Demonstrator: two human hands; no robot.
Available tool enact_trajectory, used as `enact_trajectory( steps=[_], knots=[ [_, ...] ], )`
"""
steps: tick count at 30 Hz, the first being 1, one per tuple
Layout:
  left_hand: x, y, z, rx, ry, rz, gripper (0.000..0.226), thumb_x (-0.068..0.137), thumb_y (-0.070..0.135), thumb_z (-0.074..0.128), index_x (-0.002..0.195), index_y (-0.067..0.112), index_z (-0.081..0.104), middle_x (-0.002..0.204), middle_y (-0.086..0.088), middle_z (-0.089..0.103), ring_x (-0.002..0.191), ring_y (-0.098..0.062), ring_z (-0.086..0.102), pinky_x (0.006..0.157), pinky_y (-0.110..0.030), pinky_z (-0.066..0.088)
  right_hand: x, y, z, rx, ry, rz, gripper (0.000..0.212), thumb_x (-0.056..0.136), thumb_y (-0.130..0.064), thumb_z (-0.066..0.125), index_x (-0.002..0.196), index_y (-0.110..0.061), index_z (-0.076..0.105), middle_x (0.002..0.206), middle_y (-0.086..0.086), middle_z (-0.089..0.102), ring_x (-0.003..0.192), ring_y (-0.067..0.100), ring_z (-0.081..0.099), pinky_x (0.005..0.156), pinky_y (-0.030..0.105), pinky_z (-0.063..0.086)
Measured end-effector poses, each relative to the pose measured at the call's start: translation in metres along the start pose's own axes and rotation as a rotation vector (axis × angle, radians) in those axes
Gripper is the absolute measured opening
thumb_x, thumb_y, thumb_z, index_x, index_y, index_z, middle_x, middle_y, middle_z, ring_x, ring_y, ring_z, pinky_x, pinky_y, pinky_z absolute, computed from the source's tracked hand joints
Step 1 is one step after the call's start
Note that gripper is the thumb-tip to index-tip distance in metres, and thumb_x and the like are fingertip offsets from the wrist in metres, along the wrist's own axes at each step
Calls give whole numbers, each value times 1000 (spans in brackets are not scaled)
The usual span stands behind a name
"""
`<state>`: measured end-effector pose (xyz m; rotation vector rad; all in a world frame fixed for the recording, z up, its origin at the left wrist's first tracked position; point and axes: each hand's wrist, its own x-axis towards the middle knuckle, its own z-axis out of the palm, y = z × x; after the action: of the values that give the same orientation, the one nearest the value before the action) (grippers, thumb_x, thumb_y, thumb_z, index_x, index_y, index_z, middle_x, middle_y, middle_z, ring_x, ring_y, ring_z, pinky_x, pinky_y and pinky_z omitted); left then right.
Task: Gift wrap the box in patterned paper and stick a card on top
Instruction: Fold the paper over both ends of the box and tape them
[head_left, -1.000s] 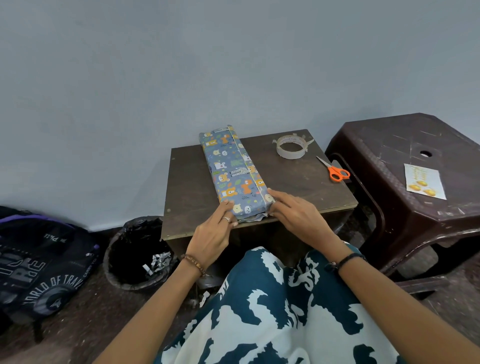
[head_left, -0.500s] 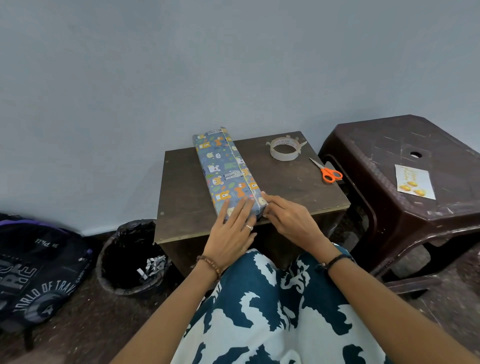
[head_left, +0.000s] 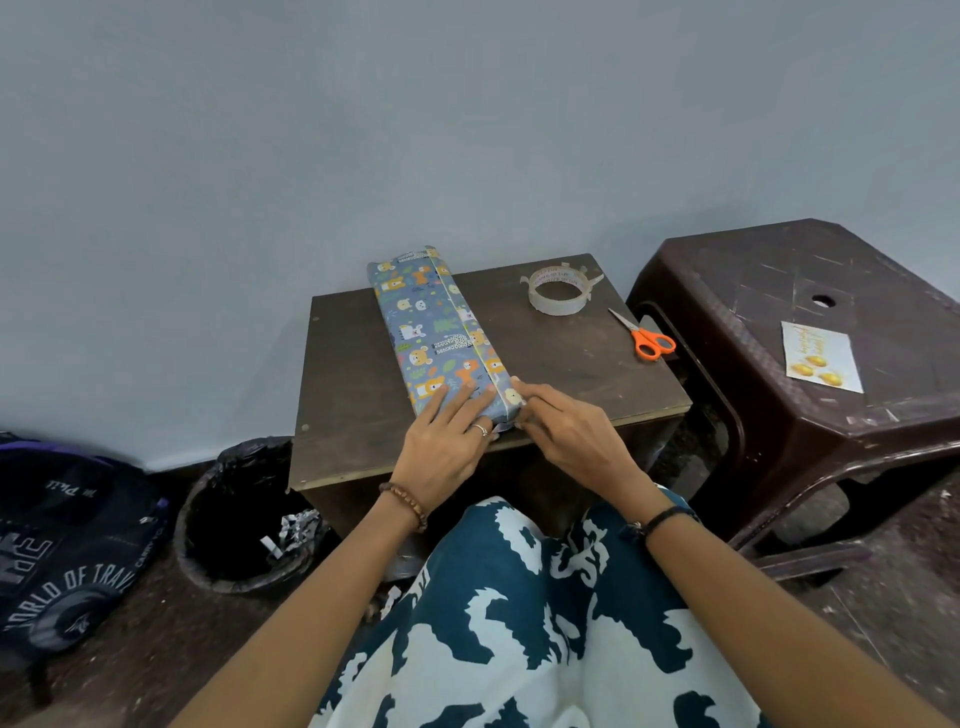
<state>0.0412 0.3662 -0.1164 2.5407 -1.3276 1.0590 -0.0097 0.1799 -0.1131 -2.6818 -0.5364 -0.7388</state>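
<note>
A long box (head_left: 435, 332) wrapped in blue animal-patterned paper lies lengthwise on a small dark wooden table (head_left: 571, 364). My left hand (head_left: 447, 447) lies flat on the near end of the box, fingers spread over the top. My right hand (head_left: 566, 431) presses against the box's near right corner, fingertips at the loose paper fold there. A roll of clear tape (head_left: 558, 288) and orange-handled scissors (head_left: 647, 338) lie on the table's right side. A white card (head_left: 821, 356) with yellow shapes rests on the brown plastic stool (head_left: 779, 291) to the right.
A black bin (head_left: 244, 519) with paper scraps stands on the floor left of the table. Further left sits a dark backpack (head_left: 67, 556). A grey wall rises right behind the table. My patterned lap fills the foreground.
My left hand moved from the box's near left side onto its top and stayed pressing flat. My right hand slid closer to the near right corner fold.
</note>
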Motion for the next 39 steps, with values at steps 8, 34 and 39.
enact_trajectory(
  steps=[8, 34, 39],
  knots=[
    [4, 1, -4, -78, 25, -38, 24, 86, 19, 46, 88, 9, 68, 110, -5, 69, 104, -24, 66, 99, -41, 44, 2, -2, 0, 71, 38, 17, 7, 82, -8, 62, 83, -7, 55, 118, 9, 61, 97, 11, 53, 75, 20, 44],
    [13, 13, -8, -231, -102, -343, 29, 84, 38, 48, 95, 24, 71, 93, 4, 70, 88, -12, 69, 69, -23, 55, 0, -2, -1, 416, -28, 340, 45, 90, -4, 54, 129, -17, 36, 121, -5, 64, 89, 15, 67, 79, 32, 54],
    [15, 16, -7, -238, -98, -353, 24, 83, 36, 51, 95, 24, 69, 89, 7, 67, 83, -10, 66, 60, -19, 51, 2, 1, -1, 401, -38, 337, 41, 90, -4, 50, 126, -21, 39, 122, -9, 60, 78, 13, 65, 74, 34, 54]
  ],
)
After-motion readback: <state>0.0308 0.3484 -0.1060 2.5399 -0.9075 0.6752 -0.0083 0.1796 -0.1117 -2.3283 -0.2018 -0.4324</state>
